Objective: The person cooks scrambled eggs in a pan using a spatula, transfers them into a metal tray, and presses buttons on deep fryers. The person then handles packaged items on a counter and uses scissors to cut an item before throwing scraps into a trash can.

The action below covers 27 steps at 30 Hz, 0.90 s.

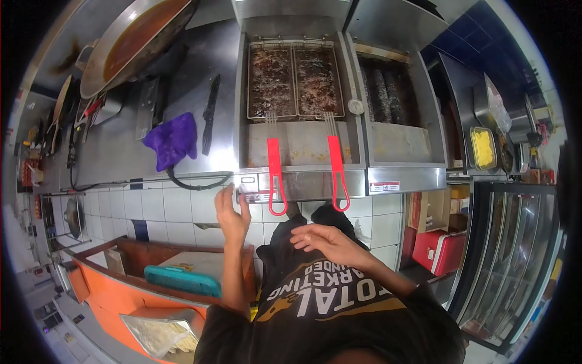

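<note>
My left hand [234, 213] is raised at the left corner of the fryer's front panel [257, 184], thumb and fingers apart; whether the fingertips touch the panel I cannot tell. My right hand [325, 241] hangs in front of my dark shirt, fingers stretched out and holding nothing. Two fry baskets sit side by side in the left fryer [297, 145], in bubbling dark oil. The left basket's red handle [274, 161] and the right basket's red handle [335, 159] stick out over the front edge, above my hands.
A second fryer [397, 145] with dark oil adjoins on the right. On the left steel counter [221, 48] lie a purple cloth [173, 139] and a dark-handled knife [210, 115]. A large pan [130, 45] of reddish liquid stands behind. An orange bin [109, 288] is at lower left.
</note>
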{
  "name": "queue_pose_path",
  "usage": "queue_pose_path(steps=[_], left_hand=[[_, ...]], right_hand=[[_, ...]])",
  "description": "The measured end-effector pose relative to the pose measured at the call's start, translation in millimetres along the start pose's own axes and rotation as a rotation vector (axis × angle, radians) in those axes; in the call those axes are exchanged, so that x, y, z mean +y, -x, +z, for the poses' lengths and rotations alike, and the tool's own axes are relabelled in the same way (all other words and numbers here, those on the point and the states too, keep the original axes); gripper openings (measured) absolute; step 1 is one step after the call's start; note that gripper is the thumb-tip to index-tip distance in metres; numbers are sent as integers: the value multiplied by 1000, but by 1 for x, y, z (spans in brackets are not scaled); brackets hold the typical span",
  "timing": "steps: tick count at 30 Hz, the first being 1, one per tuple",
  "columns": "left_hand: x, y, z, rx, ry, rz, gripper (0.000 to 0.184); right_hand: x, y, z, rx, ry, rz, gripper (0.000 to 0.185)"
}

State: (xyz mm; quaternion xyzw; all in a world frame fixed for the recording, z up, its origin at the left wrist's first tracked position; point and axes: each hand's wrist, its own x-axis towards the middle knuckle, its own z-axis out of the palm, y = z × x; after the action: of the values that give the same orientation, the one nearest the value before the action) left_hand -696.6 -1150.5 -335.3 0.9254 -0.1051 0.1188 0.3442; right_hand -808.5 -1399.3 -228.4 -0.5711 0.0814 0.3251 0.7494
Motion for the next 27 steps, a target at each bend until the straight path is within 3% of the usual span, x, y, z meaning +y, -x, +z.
queue_pose_path(steps=[2, 8, 18, 22, 23, 25, 27], left_hand=[[18, -4, -4, 67, 85, -37, 32], [84, -22, -17, 106, 187, 126, 26], [137, -30, -25, -55, 386, 167, 19], [176, -50, -36, -130, 605, 244, 21], [189, -58, -40, -77, 671, 348, 36], [238, -71, -61, -59, 999, 432, 42], [294, -67, -75, 153, 1441, 514, 40]], right_hand=[[-4, 0, -2, 4, -6, 17, 36], [-4, -3, -6, 35, -32, -27, 32], [-17, 6, -10, 109, -14, -79, 31], [-62, 34, -15, 425, 87, -384, 23], [-80, 49, -12, 511, 31, -470, 21], [-114, 88, -16, 581, 287, -810, 24], [-140, 131, -5, 615, 332, -1060, 28]])
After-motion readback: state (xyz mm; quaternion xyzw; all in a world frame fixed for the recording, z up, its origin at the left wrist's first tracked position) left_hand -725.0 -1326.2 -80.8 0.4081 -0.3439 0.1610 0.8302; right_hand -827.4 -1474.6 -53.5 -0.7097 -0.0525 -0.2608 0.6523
